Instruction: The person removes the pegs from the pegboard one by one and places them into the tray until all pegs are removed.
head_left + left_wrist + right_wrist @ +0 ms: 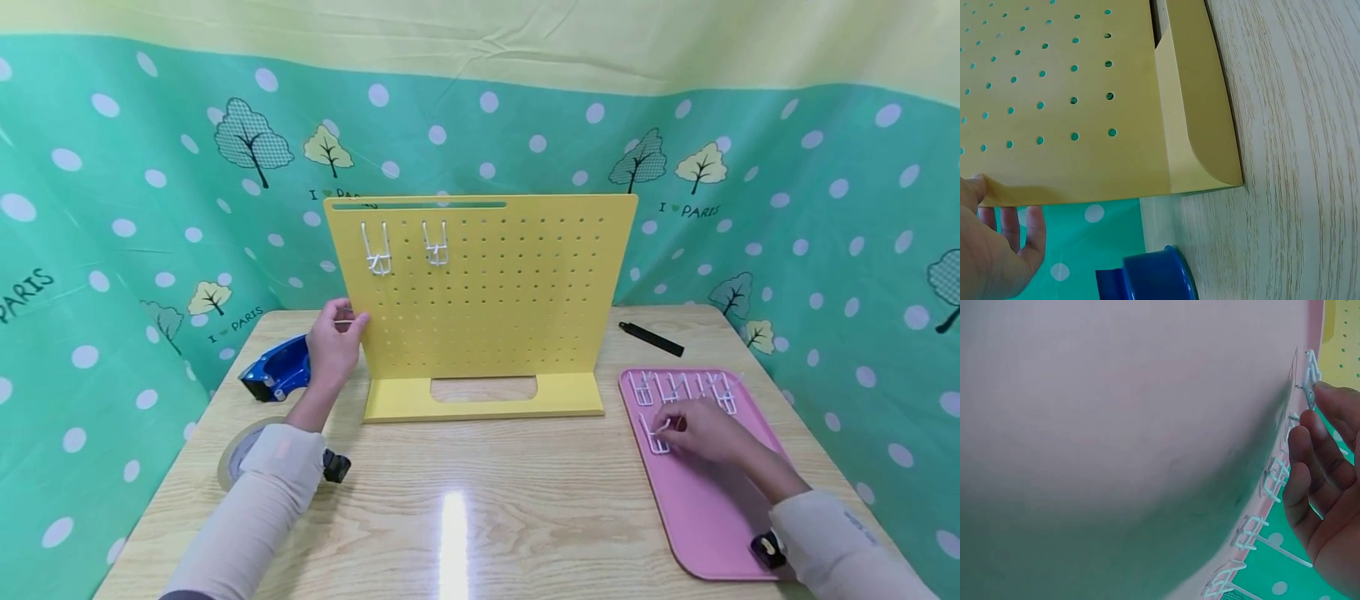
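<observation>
A yellow pegboard (480,333) stands upright on its base on the table. My left hand (335,342) grips its left edge, thumb on the front face and fingers behind, as the left wrist view also shows. Two white wire pegboard hooks hang on the board's upper left, one at the far left (377,250) and another (436,244) to its right. Over the pink tray (720,517), my right hand (701,429) pinches a white wire hook (1312,375) between thumb and forefinger. Several more white hooks (673,390) lie in a row along the tray's far end.
Left of the board stands a blue tape dispenser (281,369), with a roll of tape (234,454) near my left sleeve. A black bar-shaped thing (651,339) lies behind the tray. A green patterned curtain (540,142) hangs behind and beside the wooden table (525,500).
</observation>
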Tool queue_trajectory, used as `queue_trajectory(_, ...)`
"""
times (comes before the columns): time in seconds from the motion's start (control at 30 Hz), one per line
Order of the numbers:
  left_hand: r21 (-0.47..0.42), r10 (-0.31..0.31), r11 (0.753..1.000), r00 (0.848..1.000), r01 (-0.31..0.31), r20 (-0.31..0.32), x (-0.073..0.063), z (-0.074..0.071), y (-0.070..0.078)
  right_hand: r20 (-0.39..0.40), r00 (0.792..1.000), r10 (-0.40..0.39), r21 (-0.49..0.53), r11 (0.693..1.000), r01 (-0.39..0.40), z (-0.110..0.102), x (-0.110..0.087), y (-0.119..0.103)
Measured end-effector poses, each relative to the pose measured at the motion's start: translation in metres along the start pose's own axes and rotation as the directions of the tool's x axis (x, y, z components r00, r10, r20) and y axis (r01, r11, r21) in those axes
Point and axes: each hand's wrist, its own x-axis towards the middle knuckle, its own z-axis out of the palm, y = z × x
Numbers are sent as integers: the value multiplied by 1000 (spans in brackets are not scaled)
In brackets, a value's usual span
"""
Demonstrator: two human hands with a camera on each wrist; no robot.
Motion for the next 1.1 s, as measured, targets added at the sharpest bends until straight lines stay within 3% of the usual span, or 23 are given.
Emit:
queue_trajectory(0.5, -6, -8, 1000, 1000, 8, -8, -1, -1, 0, 21, 999, -29, -12, 999, 29, -2, -3, -3)
queue_trajectory(0.6, -4, -6, 1000, 1000, 6, -10, -2, -2, 0, 40, 999, 0, -7, 1000, 0, -5, -3, -4)
queue_trajectory(0.73, 0, -3, 1000, 1000, 3, -13, -1, -2, 0, 45, 999, 29, -23, 999, -28, -16, -2, -5)
queue_trajectory(0.97, -1, 0, 1000, 1000, 0, -13, 0, -1, -1, -28, 1000, 6, -129, 992, -10, -45, 10, -11)
queue_trajectory(1.1, -5, 9, 1000, 1000, -9, -11, 0, 0, 0, -41, 998, 37, -117, 992, -42, -59, 20, -22)
